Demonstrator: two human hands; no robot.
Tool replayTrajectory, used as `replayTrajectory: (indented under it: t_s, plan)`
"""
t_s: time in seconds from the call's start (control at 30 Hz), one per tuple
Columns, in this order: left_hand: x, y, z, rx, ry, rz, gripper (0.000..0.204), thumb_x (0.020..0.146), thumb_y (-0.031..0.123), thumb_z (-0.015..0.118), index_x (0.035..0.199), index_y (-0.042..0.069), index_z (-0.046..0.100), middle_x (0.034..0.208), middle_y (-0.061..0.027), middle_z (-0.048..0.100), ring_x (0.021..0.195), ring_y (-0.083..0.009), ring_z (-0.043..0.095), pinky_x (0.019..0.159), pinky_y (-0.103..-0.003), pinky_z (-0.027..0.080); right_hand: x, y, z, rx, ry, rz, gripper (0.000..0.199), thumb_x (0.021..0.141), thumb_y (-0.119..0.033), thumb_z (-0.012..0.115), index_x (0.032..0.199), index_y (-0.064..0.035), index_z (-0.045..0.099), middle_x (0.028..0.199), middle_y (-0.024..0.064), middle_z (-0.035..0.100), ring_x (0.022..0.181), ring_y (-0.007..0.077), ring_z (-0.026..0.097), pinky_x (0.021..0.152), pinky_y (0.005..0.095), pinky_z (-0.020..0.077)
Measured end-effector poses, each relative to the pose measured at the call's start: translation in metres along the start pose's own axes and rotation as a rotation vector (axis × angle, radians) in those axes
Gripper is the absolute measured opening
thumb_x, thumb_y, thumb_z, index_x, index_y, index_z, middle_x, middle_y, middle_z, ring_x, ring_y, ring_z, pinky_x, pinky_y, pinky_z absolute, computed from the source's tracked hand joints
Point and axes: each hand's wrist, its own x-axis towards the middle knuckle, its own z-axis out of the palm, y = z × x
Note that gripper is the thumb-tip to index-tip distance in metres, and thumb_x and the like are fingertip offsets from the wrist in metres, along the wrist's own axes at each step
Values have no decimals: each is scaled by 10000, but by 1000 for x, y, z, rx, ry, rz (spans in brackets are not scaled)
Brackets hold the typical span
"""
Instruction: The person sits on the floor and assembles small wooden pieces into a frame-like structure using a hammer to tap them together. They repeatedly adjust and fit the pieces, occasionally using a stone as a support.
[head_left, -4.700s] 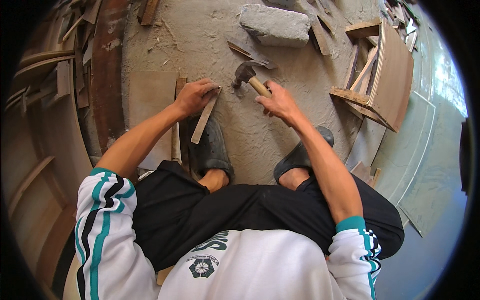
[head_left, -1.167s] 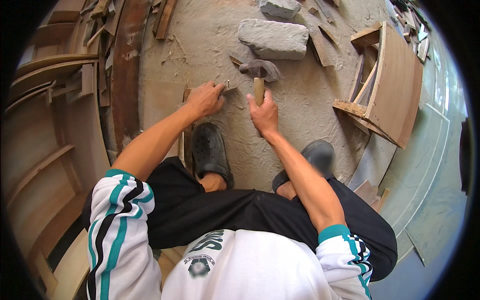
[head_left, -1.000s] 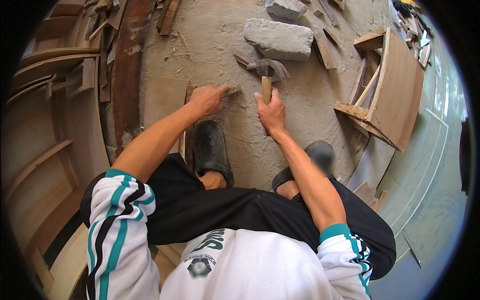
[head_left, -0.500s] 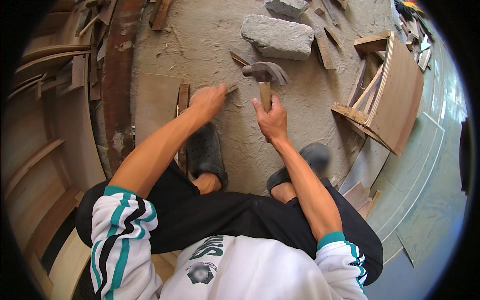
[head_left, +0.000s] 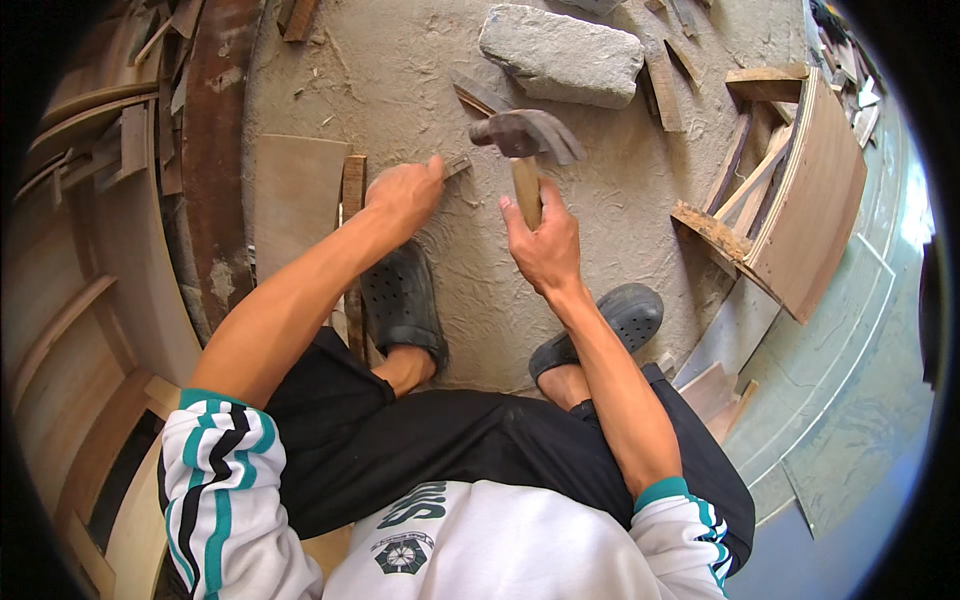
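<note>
The head view looks straight down on a person squatting on a dusty concrete floor [head_left: 420, 60], and it is the only view there is. The right hand [head_left: 545, 245] has its grip closed round the wooden handle of a claw hammer [head_left: 525, 140], whose dark steel head now sits lifted just beyond the knuckles and clear of the floor; a second ago that head was lower and nearer the strip, so the hammer has come up between blows. The left hand [head_left: 405, 195] has its grip closed on a small wood strip [head_left: 456, 166], pinching it at its near end and pressing it to the floor, with the free end poking out toward the hammer head. This hand has barely shifted over the last second, so the strip stays put as the piece being struck. Just left of the left grip lies a narrow batten [head_left: 353, 185] beside a flat plywood sheet [head_left: 295, 195]. Beyond the hammer lies a grey stone block [head_left: 560, 55], and well to the right of the right grip stands a curved plywood frame [head_left: 800, 200]. Nearer the body than both hands are two dark clogs [head_left: 400, 300].
</note>
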Motion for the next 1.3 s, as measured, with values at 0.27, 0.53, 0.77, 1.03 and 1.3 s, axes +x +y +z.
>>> replayTrajectory:
  t_s: [0.27,0.53,0.77,1.03,1.3]
  plan:
    - [1,3,-5,-12,18,20,157,917,77,513,1028,-32,489,795,-264,679,796,-436,689,670,-516,548,-4,20,14,-118,-93,62,399,953,-265,638,1221,9,526,750,201,646,670,300,668,636,406,505]
    - [1,0,0,-16,19,12,143,918,70,500,1018,-33,493,805,-268,678,804,-438,688,674,-523,547,-8,-4,11,74,109,74,410,939,-258,638,1241,-11,511,771,261,651,734,413,684,660,447,512]
    - [1,1,-1,1,8,9,153,944,102,490,1022,-29,495,810,-272,677,802,-443,684,677,-526,546,-1,-2,8,-59,-52,21,386,956,-229,587,1243,-4,461,776,293,652,756,480,675,645,500,511]
    - [4,1,1,-11,18,27,193,961,154,521,1015,-28,487,796,-269,676,809,-443,684,676,-522,544,-10,3,18,-37,-28,111,398,953,-227,596,1252,-5,454,786,301,654,763,484,676,656,511,510]
    - [3,-1,2,5,0,6,184,964,145,524,1019,-28,492,815,-273,680,833,-445,682,699,-525,545,-9,-8,9,78,164,-13,382,960,-218,598,1252,-13,463,796,290,650,751,461,672,669,496,504]
